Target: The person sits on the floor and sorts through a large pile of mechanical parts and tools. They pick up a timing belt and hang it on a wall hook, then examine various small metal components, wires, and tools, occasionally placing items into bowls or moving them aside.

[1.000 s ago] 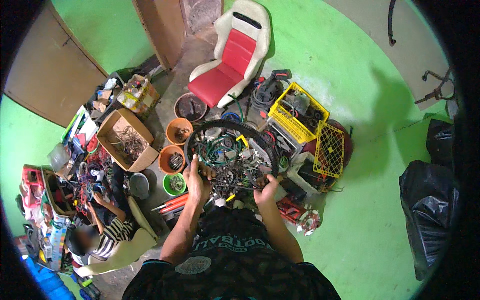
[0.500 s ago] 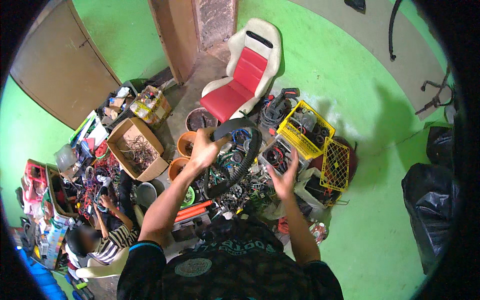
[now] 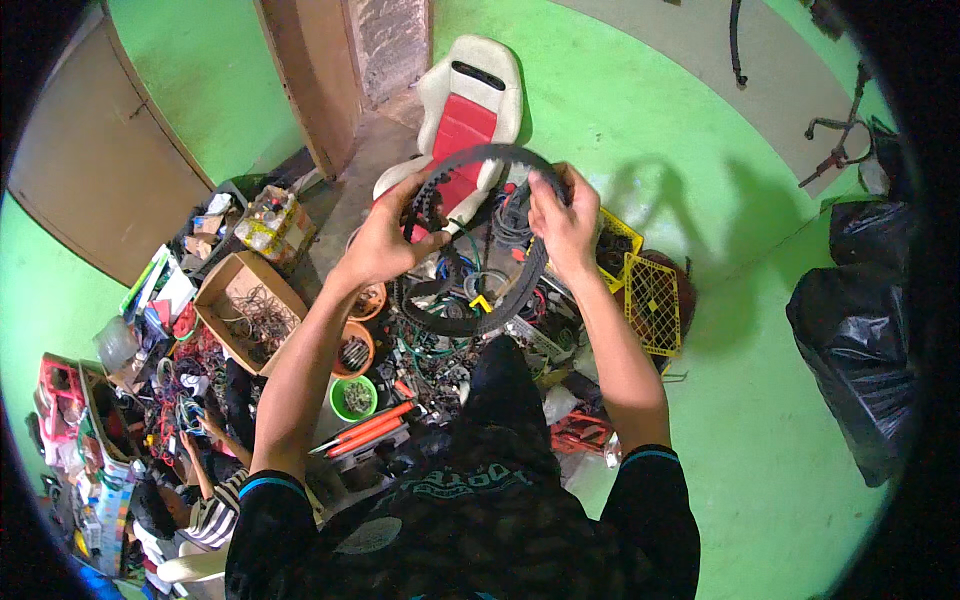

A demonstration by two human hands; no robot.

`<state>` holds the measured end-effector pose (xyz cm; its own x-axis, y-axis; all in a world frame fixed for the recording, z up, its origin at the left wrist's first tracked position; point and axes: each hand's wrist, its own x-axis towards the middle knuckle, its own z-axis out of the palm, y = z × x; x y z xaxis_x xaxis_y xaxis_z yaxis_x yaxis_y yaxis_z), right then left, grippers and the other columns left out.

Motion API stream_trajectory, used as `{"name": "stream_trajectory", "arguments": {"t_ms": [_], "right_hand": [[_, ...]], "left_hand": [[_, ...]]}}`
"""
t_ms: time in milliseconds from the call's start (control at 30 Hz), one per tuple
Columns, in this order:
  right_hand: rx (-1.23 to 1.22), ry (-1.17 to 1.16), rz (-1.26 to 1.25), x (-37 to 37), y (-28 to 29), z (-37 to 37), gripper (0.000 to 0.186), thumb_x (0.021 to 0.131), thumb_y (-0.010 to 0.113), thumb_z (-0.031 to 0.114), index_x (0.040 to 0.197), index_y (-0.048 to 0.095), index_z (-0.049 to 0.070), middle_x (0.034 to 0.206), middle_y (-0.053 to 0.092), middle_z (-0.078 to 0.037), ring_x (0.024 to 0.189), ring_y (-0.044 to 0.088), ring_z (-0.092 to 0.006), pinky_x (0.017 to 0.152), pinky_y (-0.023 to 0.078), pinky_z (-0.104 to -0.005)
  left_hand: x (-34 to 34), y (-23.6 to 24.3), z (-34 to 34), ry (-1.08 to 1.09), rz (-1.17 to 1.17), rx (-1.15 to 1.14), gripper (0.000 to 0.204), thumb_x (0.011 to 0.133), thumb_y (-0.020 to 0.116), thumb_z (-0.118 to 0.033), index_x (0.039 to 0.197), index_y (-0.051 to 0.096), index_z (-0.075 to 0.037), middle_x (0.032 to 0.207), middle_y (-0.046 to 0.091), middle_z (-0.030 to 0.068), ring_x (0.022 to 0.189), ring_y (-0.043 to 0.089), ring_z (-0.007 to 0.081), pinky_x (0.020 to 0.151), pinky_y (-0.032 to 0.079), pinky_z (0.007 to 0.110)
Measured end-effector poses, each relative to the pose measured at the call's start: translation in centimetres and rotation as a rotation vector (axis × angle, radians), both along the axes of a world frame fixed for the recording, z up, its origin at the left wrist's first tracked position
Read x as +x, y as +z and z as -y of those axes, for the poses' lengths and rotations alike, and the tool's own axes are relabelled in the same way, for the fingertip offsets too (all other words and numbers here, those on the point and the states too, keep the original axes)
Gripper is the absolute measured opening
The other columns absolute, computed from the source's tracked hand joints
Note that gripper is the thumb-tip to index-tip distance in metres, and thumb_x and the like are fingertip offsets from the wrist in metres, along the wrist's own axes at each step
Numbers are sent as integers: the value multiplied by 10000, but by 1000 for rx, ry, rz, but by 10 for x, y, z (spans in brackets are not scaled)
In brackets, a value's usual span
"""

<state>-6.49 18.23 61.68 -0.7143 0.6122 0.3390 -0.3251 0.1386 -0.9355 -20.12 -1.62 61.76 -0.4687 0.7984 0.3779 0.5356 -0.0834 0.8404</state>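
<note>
My left hand (image 3: 395,232) and my right hand (image 3: 565,225) both grip a looped black rubber tyre or belt (image 3: 468,325), raised in front of me at either side. Beneath it lies a heap of metal parts and cables (image 3: 425,370), partly hidden by my raised dark-clad leg (image 3: 500,410). Left of the heap stand orange buckets (image 3: 366,335) and a green basin (image 3: 338,400) with small pieces inside. Behind the loop is a white and red car seat (image 3: 440,95).
A seated co-worker in striped clothing (image 3: 215,515) works among tangled wires at lower left. A cardboard box (image 3: 215,290) and cluttered bins (image 3: 90,430) are on the left. Yellow crates (image 3: 650,300) stand right of the heap; black bags (image 3: 850,370) lie at far right.
The black loop has risen and turned, now bunched smaller. My left hand shifted up; my right hand, apart from it half a second ago, now grips it. A raised leg appears below.
</note>
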Motion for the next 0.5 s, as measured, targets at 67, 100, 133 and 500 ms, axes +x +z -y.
{"name": "stream_trajectory", "arguments": {"t_ms": [67, 100, 133, 500], "right_hand": [[63, -39, -9, -1, 15, 4, 139, 853, 697, 134, 819, 624, 21, 605, 523, 48, 549, 426, -32, 506, 351, -232], [128, -69, -8, -3, 16, 2, 149, 848, 706, 139, 807, 629, 18, 610, 534, 46, 549, 432, -32, 505, 356, -233], [192, -97, -7, -4, 17, 1, 159, 842, 715, 144, 795, 633, 16, 615, 545, 43, 549, 437, -32, 504, 360, -233], [478, 42, 127, -21, -8, -33, 297, 745, 826, 277, 785, 692, 15, 711, 672, -17, 643, 566, -55, 584, 452, -263]], "left_hand": [[6, -12, -5, 34, 11, 21, 461, 801, 696, -28, 1225, 516, 0, 978, 593, 46, 892, 555, 120, 830, 467, 283], [7, -17, -6, 94, -97, 16, 436, 849, 634, -9, 1260, 488, 8, 1026, 607, 59, 922, 572, 134, 870, 458, 297], [0, -28, -8, 92, -16, 69, 423, 852, 629, -18, 1249, 486, 14, 1018, 598, 78, 937, 571, 147, 865, 459, 304], [-46, -37, -22, 589, -156, 97, 241, 724, 709, -115, 896, 640, 40, 776, 671, 118, 695, 593, 133, 667, 493, 290]]}}
